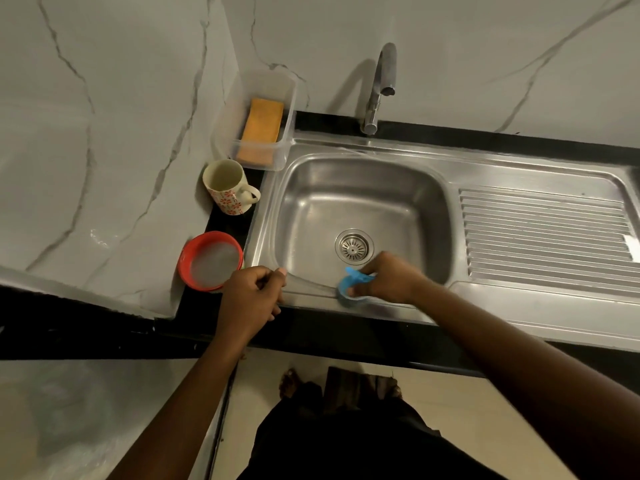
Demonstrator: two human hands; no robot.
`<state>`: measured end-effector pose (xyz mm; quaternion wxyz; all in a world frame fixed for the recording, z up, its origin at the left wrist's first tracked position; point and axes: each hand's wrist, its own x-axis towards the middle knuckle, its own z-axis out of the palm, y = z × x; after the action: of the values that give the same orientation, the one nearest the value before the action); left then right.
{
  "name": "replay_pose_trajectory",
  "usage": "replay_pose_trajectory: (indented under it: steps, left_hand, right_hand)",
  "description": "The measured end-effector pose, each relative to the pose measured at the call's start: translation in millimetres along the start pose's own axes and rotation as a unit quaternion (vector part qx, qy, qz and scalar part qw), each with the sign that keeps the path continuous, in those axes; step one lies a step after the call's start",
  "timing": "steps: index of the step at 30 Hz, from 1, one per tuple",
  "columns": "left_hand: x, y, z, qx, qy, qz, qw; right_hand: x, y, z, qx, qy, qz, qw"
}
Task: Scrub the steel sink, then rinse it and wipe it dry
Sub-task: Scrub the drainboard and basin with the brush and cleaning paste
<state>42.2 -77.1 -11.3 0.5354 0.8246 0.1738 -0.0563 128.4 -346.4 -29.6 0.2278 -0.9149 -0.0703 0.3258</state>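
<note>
The steel sink (pixel 367 199) has a square basin with a round drain (pixel 354 246) and a ribbed drainboard (pixel 543 233) on its right. My right hand (pixel 388 278) grips a blue-handled scrubber (pixel 351 284) and holds it against the basin's near rim. My left hand (pixel 251 296) rests on the sink's near left corner with its fingers curled and nothing in them. The tap (pixel 379 88) stands behind the basin, and no water runs from it.
A clear plastic tub (pixel 287 133) with an orange sponge (pixel 261 128) stands at the back left. Beside the basin are a floral mug (pixel 228 187) and a red sieve (pixel 211 261). Marble wall lies left and behind; a black counter edge (pixel 346 336) runs in front.
</note>
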Motion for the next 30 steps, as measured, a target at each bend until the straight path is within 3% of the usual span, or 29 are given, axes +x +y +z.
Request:
replay_pose_trajectory:
  steps: [5,14,23,30]
  left_hand:
    - [1.4,8.0,10.2,0.005,-0.016,0.008,1.000]
    - [8.5,12.4,20.8,0.003,-0.020,0.008,1.000]
    - [5.7,25.4,49.8,0.029,-0.048,0.010,0.998]
    - [6.8,33.6,66.7,0.024,-0.064,0.005,0.998]
  right_hand:
    - [3.8,-31.8,27.1,0.018,0.015,-0.025,0.999]
    - [-66.0,76.5,-28.9,-0.072,0.042,0.095,0.992]
    - [-38.9,-2.1,19.9,-0.007,0.062,0.016,0.998]
    - [-104.6,115.6,-29.5,-0.003,0.085,0.126,0.988]
